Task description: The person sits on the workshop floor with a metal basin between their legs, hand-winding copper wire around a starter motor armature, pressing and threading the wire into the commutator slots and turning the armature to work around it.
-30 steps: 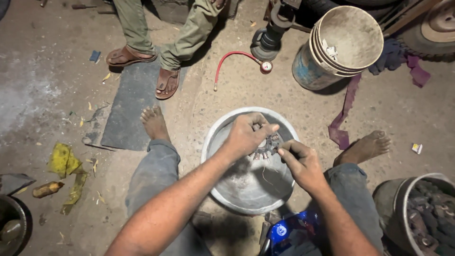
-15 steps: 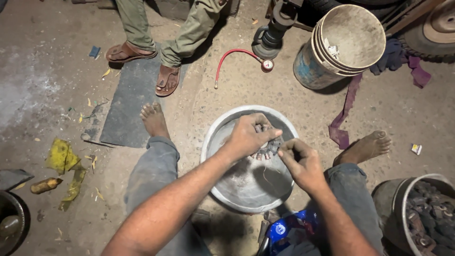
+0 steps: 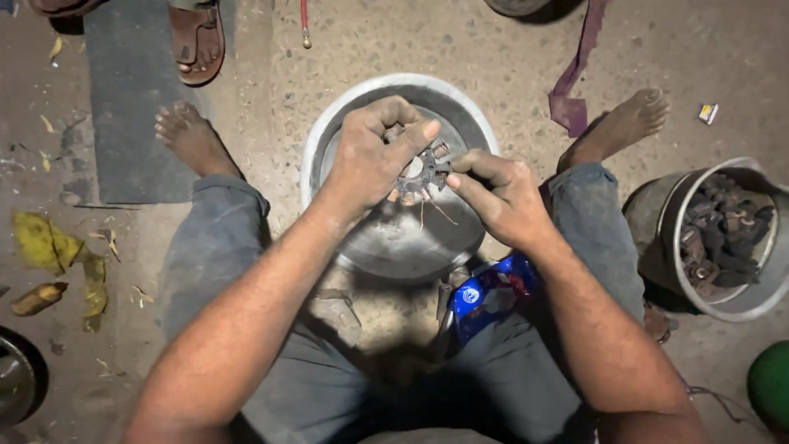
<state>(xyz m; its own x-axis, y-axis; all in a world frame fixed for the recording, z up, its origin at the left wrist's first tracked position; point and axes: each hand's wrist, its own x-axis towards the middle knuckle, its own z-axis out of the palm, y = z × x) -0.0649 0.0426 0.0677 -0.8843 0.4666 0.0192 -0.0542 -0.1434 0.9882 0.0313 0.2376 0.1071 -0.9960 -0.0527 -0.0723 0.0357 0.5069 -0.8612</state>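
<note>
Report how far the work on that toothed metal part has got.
Done: little can be read; the basin under the hands shows no pile of stripped wire. In hand: the left hand has its grip on the toothed part over the basin, and the right hand pinches at its edge, thin wires hanging below. Left: wires remain on the part, and the bucket at right holds many dark metal pieces.

Left hand (image 3: 370, 156) is covering most of the round toothed metal part (image 3: 419, 171); sandalled foot (image 3: 196, 41) is getting cropped by top edge.
</note>
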